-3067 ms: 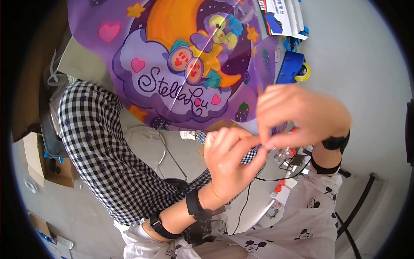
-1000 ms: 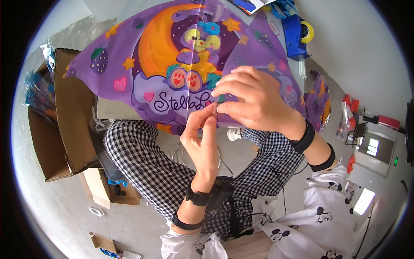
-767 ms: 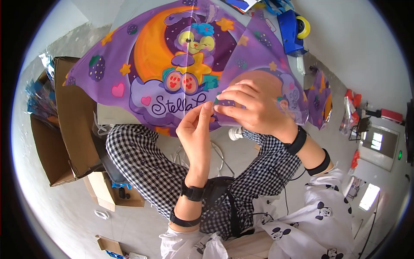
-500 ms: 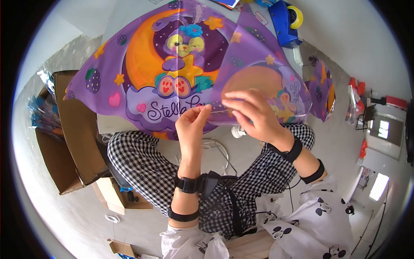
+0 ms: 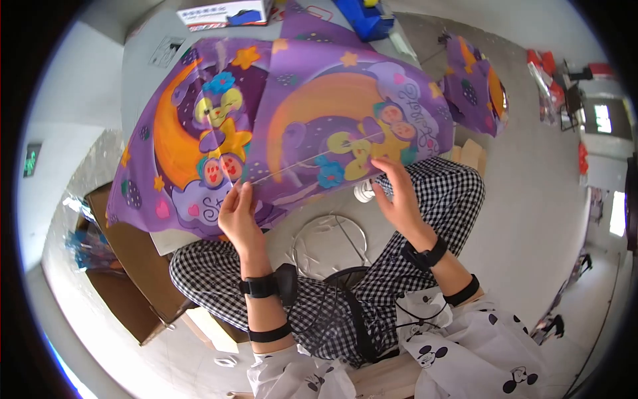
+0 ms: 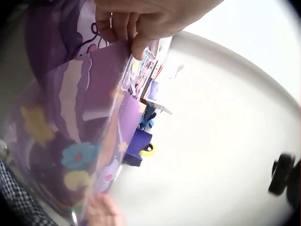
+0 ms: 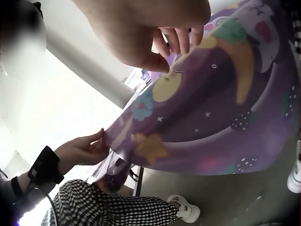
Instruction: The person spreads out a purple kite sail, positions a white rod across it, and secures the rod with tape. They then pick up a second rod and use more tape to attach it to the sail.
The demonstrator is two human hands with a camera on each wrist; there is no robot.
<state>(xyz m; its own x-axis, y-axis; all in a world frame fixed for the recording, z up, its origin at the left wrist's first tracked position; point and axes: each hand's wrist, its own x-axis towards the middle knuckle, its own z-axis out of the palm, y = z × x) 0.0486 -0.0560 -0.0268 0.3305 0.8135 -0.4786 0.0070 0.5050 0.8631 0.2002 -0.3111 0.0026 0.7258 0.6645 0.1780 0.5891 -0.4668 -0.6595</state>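
Observation:
A large thin purple sheet (image 5: 179, 120), printed with a cartoon bunny, a moon, stars and lettering, lies partly over the table, with a see-through fold of it stretched toward the right. My left hand (image 5: 240, 216) pinches it with thumb and fingertips; the left wrist view shows these fingers at a shiny edge. My right hand (image 5: 402, 203) is farther along, its thumb and index finger spread apart. In the right wrist view, the thumb of this hand (image 7: 150, 33) is on the near side of the sheet's upper edge, with the other fingers beyond it.
A blue tape dispenser (image 5: 365, 21) and a printed box (image 5: 222, 14) stand at the back of the table. Another purple printed piece (image 5: 473, 86) is off to the right. An opened cardboard box (image 5: 136, 266) is at the left, beside checked trousers (image 5: 212, 276).
My hands have moved apart, the left going left and downward. More of the folded sheet shows between them. The view has shifted, leaving the printed bunny farther left.

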